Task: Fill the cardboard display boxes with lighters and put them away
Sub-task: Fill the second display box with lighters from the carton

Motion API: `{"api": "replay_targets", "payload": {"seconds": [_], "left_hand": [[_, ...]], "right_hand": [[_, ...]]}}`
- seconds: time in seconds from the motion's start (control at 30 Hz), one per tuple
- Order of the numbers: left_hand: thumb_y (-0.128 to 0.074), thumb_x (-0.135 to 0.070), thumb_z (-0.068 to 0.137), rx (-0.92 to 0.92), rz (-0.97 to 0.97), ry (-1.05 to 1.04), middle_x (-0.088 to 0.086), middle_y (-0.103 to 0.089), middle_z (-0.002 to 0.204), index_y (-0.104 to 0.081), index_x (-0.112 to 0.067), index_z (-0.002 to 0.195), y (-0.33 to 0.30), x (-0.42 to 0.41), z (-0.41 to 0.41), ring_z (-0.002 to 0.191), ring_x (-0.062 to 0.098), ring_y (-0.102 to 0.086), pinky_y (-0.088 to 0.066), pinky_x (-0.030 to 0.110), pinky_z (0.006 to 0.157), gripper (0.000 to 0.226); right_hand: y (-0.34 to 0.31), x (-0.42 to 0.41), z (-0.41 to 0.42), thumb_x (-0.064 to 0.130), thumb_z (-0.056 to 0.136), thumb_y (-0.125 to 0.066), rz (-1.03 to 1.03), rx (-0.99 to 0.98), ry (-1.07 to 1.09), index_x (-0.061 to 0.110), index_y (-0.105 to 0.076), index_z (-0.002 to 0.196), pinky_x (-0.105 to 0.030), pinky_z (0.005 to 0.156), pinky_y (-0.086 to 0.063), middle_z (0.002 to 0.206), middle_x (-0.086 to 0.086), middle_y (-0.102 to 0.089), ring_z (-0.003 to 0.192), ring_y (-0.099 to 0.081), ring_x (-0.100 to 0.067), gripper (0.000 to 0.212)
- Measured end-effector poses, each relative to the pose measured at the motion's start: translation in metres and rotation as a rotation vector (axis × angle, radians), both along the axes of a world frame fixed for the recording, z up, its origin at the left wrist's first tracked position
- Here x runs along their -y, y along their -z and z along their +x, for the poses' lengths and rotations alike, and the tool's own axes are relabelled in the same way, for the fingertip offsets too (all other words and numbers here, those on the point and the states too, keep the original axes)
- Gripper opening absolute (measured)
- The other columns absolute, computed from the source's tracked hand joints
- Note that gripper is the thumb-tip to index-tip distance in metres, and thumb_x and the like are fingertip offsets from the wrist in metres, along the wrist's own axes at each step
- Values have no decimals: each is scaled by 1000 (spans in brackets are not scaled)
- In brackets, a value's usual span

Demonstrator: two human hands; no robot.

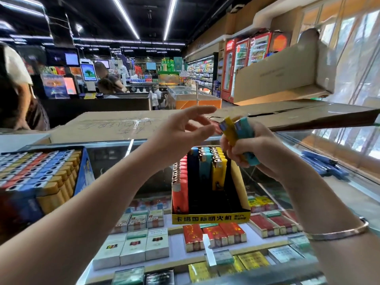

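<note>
Glass-topped table (273,194) carries the work, cigarette packs visible beneath the pane. A large flattened carton (115,125) lies across its far side. At the left edge stands a full blue display box (83,173), lighters packed in rows, caps up. Centre: yellow-fronted cardboard display box (211,218), partly filled; red, dark blue, teal and yellow lighters stand upright toward its back, red column reaching the front, remaining front slots empty. Right hand (257,153) grips a small bundle of lighters (236,134), yellow and teal, above and just right of the box. Left hand (185,128) is beside the bundle, fingers spread and relaxed, holding nothing, fingertips near the yellow lighter. Judgement: lighters are light, rigid, smooth plastic, likely slippery in a bundle; best pinched one at a time across the flat body sides, below the metal cap, and lowered upright. The box is thin card and probably flexes; lift it from underneath with both hands.
</note>
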State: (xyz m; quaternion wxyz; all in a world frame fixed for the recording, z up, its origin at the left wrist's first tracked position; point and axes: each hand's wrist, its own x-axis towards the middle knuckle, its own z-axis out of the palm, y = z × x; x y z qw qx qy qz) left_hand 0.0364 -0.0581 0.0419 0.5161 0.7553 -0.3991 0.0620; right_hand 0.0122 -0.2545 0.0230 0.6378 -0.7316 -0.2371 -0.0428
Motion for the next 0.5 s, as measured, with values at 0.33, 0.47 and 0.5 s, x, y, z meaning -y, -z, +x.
{"api": "replay_targets", "payload": {"seconds": [0.33, 0.47, 0.5], "left_hand": [[-72, -8, 73, 67, 29, 64, -13, -65, 78, -66, -30, 90, -4, -1, -6, 79, 12, -62, -55, 42, 82, 29], [-73, -6, 70, 111, 59, 24, -15, -66, 77, -68, -27, 91, -5, -2, -6, 80, 12, -65, -56, 40, 78, 30], [-74, -7, 70, 130, 52, 4, -15, -67, 77, -68, -28, 89, -6, -2, -7, 80, 10, -65, -56, 40, 78, 29]], "right_hand": [[2, -2, 0, 6, 73, -57, 110, -143, -309, -3, -50, 90, -18, 38, -41, 61, -9, -58, 40, -50, -14, 21], [3, -4, 1, 12, 75, -58, 159, -154, -320, 1, -53, 89, -22, 42, -46, 64, -10, -61, 49, -55, -17, 18], [3, -4, 1, 14, 76, -58, 157, -146, -306, 4, -58, 87, -24, 45, -48, 66, -11, -62, 52, -57, -18, 14]]}}
